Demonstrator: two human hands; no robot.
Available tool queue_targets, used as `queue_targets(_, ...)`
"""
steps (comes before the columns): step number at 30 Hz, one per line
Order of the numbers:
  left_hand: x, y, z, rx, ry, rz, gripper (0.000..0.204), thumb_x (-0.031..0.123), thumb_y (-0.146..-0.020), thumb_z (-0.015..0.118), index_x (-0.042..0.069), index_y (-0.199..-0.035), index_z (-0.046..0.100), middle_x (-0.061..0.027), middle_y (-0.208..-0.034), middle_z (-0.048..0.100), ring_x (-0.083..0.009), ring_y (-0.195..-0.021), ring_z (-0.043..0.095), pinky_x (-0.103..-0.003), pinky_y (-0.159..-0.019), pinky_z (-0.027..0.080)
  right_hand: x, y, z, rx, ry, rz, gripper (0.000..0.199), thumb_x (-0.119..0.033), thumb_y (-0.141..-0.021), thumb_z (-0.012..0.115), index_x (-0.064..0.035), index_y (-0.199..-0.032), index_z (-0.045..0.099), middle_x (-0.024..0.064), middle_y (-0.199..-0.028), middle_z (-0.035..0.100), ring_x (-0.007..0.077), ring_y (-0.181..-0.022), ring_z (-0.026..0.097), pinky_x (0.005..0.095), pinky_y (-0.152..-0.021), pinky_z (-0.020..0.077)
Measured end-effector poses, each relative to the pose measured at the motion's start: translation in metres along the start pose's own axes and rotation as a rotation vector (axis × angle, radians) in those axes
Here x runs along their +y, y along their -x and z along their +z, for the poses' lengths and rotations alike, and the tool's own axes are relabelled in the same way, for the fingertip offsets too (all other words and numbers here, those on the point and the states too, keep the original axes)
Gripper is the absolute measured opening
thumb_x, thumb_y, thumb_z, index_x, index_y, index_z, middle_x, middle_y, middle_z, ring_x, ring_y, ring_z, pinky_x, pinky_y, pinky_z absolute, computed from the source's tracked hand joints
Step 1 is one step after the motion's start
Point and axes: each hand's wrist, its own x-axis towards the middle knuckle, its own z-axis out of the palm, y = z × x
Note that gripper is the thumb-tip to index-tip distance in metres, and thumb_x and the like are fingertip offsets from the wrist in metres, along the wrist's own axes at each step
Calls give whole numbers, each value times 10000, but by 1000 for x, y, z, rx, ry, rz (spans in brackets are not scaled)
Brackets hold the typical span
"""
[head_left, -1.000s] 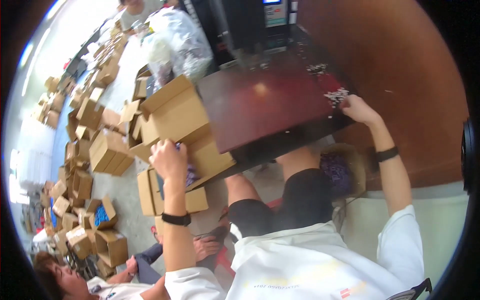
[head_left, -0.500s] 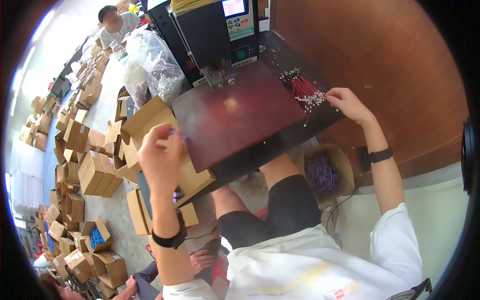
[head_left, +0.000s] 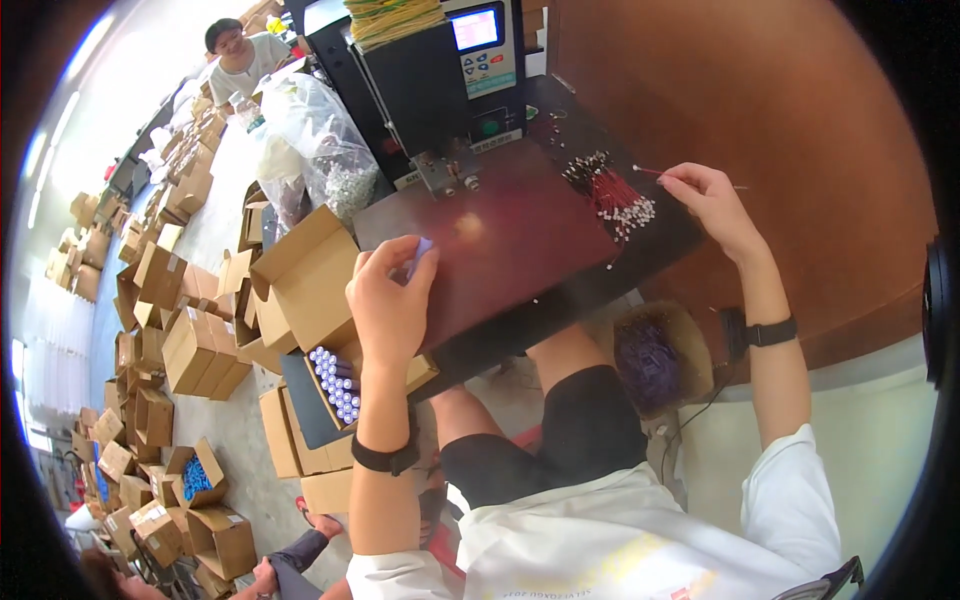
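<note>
My left hand (head_left: 385, 305) is closed around a small purple cylindrical battery cell (head_left: 421, 254), held above the left part of a dark red board (head_left: 540, 215). Between the thumb and fingers of my right hand (head_left: 712, 205) is a thin red wire lead (head_left: 650, 172) with a small white end, raised to the right of the board. Below and left of that hand, a fanned bundle of red and black wire leads (head_left: 612, 190) with white connectors lies on the dark table. Several purple cells (head_left: 335, 385) stand in an open carton beside my left forearm.
A black bench machine (head_left: 420, 110) with a lit screen and metal tips stands behind the board. Clear plastic bags (head_left: 325, 150) sit at its left. A box of purple pieces (head_left: 648, 355) is below the table. Cartons (head_left: 205, 350) crowd the left floor; other people are nearby.
My left hand has moved right, from over the carton to over the board, with the cell. My right hand has lifted a wire lead away from the bundle.
</note>
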Motion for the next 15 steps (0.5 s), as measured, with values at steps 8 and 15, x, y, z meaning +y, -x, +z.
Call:
queue_targets(8,14,-17,21,-98,242,-144,274,111,-847,780,-23,-1060,671,-109,-891,757,-106,-834,690,-255,-748,528,-24,-20,97,-149,-444,-124,151,-167,-1017,637,-31,-1066,678,-36,-973,653,44,-933,576,229,-849,459)
queue_targets(15,3,-26,30,-103,56,-32,241,114,-809,774,-39,-986,716,-130,-918,771,-188,-876,746,-307,-805,562,-35,-40,137,-80,-448,-233,178,-201,-1024,630,-38,-1085,666,-46,-961,591,53,-921,513,221,-840,414)
